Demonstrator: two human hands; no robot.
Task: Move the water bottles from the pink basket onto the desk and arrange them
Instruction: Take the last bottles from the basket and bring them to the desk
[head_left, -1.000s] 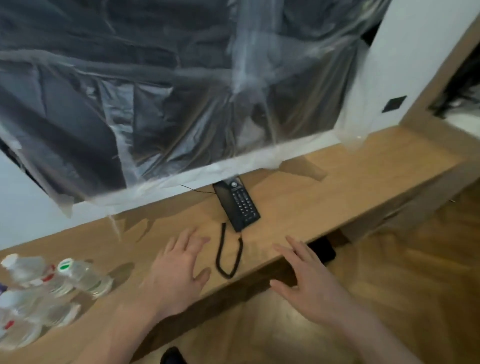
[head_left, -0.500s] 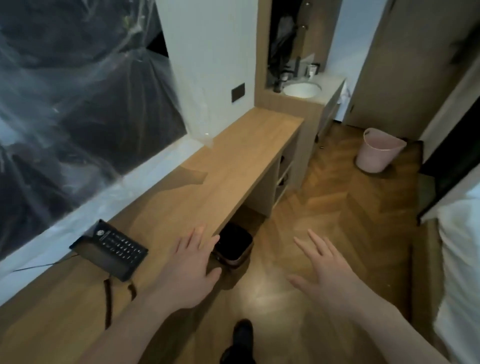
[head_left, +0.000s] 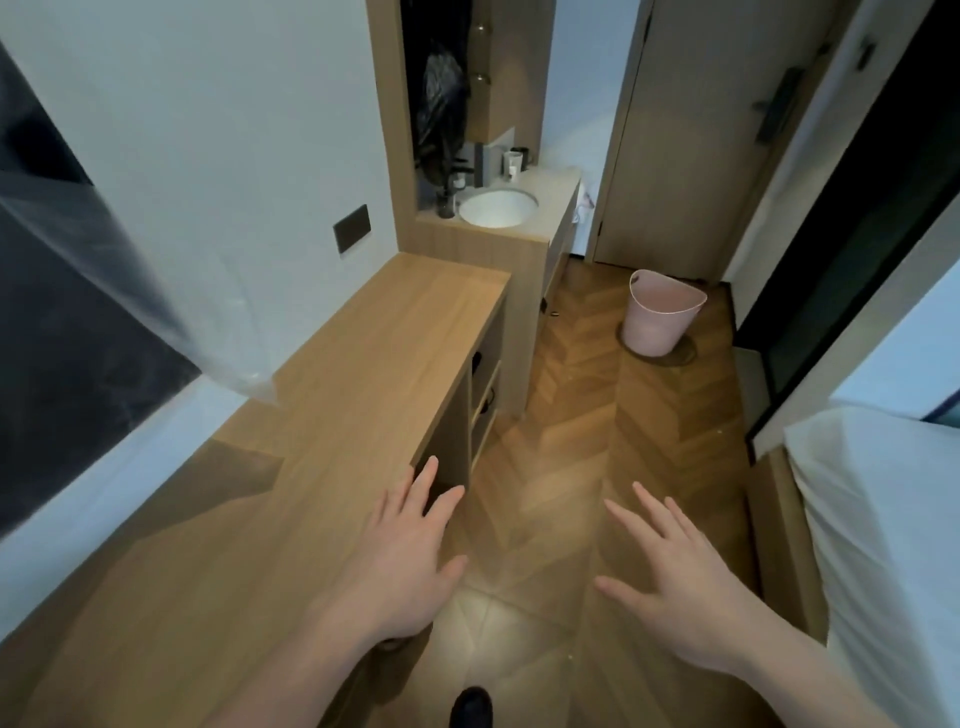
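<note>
The pink basket stands on the wooden floor far ahead, near a closed door; I cannot see its contents from here. A long wooden desk runs along the left wall. My left hand hovers over the desk's front edge, fingers spread, holding nothing. My right hand is out over the floor, fingers apart and empty. No water bottles are in view.
A washbasin counter stands beyond the desk's far end. A white bed lines the right side. Open shelves sit under the desk. A dark doorway opens at the right. Herringbone floor leads to the basket.
My view has swung right, away from the bottles and phone on the desk, toward the room's far end. The pink basket has come into view. Both hands stay empty.
</note>
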